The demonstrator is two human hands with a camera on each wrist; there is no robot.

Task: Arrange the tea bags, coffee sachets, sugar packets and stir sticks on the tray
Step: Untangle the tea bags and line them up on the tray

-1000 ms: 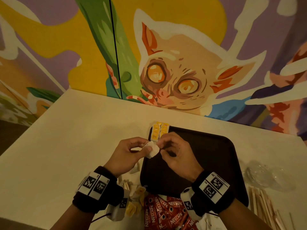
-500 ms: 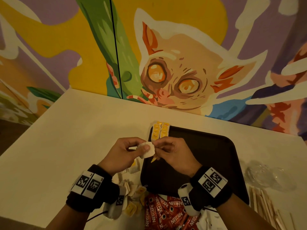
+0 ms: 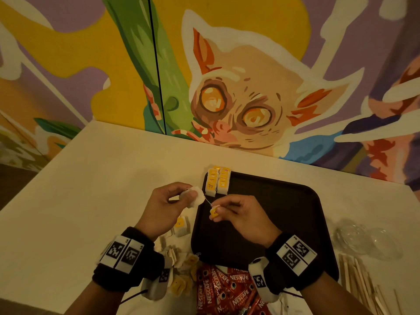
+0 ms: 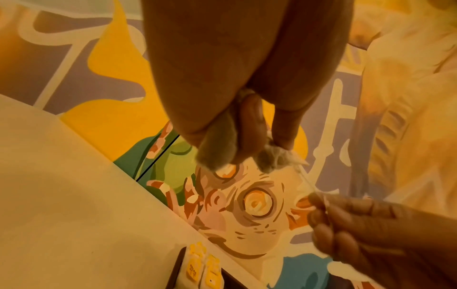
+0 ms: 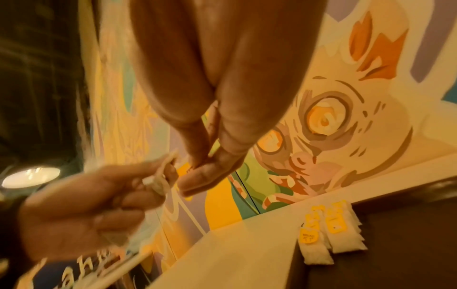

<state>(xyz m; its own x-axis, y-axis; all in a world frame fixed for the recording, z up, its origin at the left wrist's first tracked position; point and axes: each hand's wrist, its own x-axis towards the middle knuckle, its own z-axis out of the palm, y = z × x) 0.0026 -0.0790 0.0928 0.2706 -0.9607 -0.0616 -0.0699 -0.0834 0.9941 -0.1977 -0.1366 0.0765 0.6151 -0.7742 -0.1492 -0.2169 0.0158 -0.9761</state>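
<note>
- Two hands work over a pale table (image 3: 91, 201), and both are up in the air.
- On the left, the left hand (image 3: 166, 205) pinches a white tea bag (image 3: 196, 196) between its thumb and fingers, just left of the tray's left edge.
- A thin string (image 3: 207, 201) runs tight from the bag to the right hand.
- Just below the left hand, one loose tea bag (image 3: 181, 226) lies on the table beside the tray.
- Near the left wrist, a small pile of tea bags (image 3: 181, 269) sits on the table.
- The right hand (image 3: 243, 217) pinches the little yellow tag (image 3: 214, 212) at the end of the string, above the left part of the tray.
- A dark tray (image 3: 284, 212) lies in the middle of the table.
- Two neat rows of tea bags with yellow tags (image 3: 218, 181) lie at the tray's far left corner.
- Red coffee sachets (image 3: 227, 289) lie in a heap at the near edge, between the two wrists.
- Right of the tray there is a clear plastic wrapper (image 3: 366, 242).
- At the near right, wooden stir sticks (image 3: 361, 287) lie on the table.
</note>
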